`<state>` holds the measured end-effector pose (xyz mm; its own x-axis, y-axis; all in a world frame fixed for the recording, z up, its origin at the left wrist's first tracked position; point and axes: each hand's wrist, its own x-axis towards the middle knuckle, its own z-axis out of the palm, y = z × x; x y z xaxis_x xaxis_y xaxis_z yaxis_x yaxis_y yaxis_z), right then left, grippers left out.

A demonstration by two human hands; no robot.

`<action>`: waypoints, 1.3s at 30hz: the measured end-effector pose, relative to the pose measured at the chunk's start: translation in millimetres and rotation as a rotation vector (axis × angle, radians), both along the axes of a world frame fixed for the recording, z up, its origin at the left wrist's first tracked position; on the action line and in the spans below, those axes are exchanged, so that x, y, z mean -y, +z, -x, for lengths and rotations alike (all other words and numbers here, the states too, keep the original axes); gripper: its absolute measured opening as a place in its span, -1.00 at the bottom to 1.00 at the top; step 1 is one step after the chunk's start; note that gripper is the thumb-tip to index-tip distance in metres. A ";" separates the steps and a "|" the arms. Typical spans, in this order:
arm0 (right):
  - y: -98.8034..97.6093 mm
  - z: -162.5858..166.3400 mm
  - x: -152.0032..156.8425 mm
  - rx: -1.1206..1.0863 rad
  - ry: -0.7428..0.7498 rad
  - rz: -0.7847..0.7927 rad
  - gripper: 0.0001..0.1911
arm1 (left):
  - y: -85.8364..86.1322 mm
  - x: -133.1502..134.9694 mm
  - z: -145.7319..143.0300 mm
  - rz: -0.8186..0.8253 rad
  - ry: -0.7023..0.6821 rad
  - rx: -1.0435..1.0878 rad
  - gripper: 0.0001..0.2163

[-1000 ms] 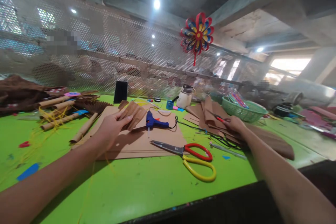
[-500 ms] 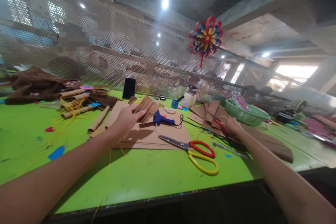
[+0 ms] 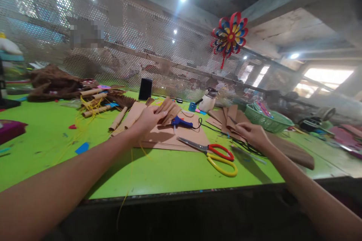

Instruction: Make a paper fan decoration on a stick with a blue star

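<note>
My left hand point(image 3: 148, 120) is closed on a pleated piece of brown paper point(image 3: 169, 110), held above the flat brown sheets point(image 3: 164, 139). Just right of that paper lies a blue glue gun point(image 3: 182, 122) with its black cord. Farther right, my right hand point(image 3: 253, 133) pinches a slim pointed tool point(image 3: 233, 121); the fingers cover most of it, so its kind is unclear. Its tip points toward folded brown paper point(image 3: 231, 115) behind it. Between the hands, large scissors point(image 3: 207, 150) with one red and one yellow handle rest on the sheets and table.
On the green table point(image 3: 158, 177), rolled brown paper tubes point(image 3: 97, 111) with yellow string lie to the left. A phone point(image 3: 145, 89) stands upright at the back, near a white penguin-shaped container point(image 3: 208, 99). A green basket point(image 3: 268, 120) sits right. A paper flower point(image 3: 230, 37) hangs above.
My right hand has lifted slightly with the slim tool, whose red part showed before and is now covered. The left hand still holds the pleated paper. The view has shifted a little.
</note>
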<state>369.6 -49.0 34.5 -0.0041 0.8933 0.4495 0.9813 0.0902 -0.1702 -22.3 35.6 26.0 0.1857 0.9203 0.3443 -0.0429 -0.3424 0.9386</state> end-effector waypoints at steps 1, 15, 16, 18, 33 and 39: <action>-0.8 21.8 11.7 0.007 0.155 0.091 -0.66 | 0.5 1.5 -1.2 0.028 -0.036 0.016 -0.63; -31.1 103.4 37.0 0.041 0.299 0.359 -0.48 | 16.4 30.5 -6.2 0.241 -0.365 0.301 -0.77; -32.4 105.1 36.6 0.020 0.279 0.331 -0.52 | 19.3 31.8 -5.7 0.232 -0.347 0.310 -0.76; -31.3 109.8 37.8 -0.058 0.257 0.267 -0.60 | 25.7 34.0 -4.2 0.215 -0.294 0.330 -0.74; 13.4 210.8 22.7 -0.816 0.582 0.378 -0.58 | 38.6 38.7 0.8 0.039 -0.141 0.415 -0.71; 8.2 220.3 12.7 -0.867 0.618 0.321 -0.45 | 40.0 42.6 -2.0 0.057 -0.142 0.326 -0.74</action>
